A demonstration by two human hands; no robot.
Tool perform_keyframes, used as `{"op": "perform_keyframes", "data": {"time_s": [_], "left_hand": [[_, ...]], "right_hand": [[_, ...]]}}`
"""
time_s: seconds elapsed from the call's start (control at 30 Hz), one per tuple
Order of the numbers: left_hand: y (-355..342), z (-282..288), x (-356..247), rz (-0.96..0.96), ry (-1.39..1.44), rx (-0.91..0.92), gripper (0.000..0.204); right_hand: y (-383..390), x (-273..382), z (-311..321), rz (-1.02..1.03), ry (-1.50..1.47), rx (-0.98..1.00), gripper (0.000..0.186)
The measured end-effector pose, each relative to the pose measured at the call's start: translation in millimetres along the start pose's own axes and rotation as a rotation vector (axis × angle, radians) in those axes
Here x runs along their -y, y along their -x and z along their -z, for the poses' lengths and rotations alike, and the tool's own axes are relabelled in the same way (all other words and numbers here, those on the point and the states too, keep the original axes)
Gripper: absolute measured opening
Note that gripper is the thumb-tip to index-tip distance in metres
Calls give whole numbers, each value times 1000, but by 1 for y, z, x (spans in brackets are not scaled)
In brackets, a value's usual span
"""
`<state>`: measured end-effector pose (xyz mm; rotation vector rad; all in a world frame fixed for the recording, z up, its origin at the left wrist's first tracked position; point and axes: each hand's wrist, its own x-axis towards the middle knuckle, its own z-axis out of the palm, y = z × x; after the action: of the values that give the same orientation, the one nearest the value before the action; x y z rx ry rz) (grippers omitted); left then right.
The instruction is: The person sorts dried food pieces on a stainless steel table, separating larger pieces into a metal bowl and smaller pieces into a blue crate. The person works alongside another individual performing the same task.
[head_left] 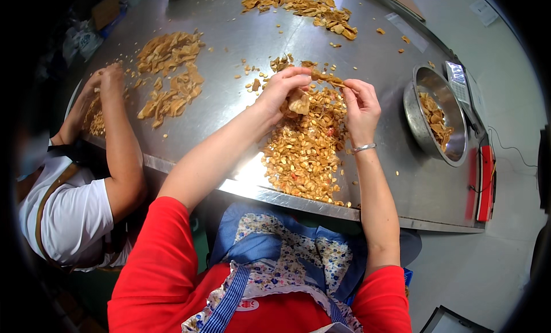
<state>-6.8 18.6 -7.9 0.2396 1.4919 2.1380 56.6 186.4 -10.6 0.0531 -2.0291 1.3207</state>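
Above a heap of small yellow-brown flat pieces (pixel 304 152), I stretch a long, wrinkled, dried brown strip (pixel 326 77) between both hands. My left hand (pixel 281 92) pinches its left end. A pale tan dried slice (pixel 299 102) shows just under the left fingers; whether they hold it too I cannot tell. At the strip's right end, my right hand (pixel 361 106) pinches it between thumb and fingers, and a bracelet circles that wrist. A few reddish bits are mixed into the heap below. Darker dried scraps (pixel 281 63) lie just beyond my left hand.
A metal table (pixel 229 109) spreads under everything. To the right, a steel bowl (pixel 408 98) holds dried slices. More tan slices lie in piles at the left (pixel 172 92) and far side (pixel 298 3). At left, a co-worker's hands (pixel 109 78) work over another heap. A red object (pixel 486 181) is at the right edge.
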Motion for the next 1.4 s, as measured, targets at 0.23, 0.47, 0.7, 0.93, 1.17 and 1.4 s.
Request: {"op": "perform_keyframes", "data": {"time_s": [0.23,0.47,0.7,0.93,1.17,1.4], "left_hand": [[1,-3,3,-796,-797,-108,16],[8,-9,5,-1206,-907,-123,24],[6,-10,11,-876,-657,-172,13],[0,-7,7,-50,195,55,22],[1,-5,6,100,199,156,22],[1,-7,8,129,211,39,16]], "right_hand": [[2,10,-1,42,-114,65,9],[3,13,-4,38,-290,21,19],[1,21,-1,-231,-516,15,28],[-7,7,8,-448,-595,63,19],[-6,-1,12,-600,-525,210,15],[-9,9,11,-634,-702,205,16]]}}
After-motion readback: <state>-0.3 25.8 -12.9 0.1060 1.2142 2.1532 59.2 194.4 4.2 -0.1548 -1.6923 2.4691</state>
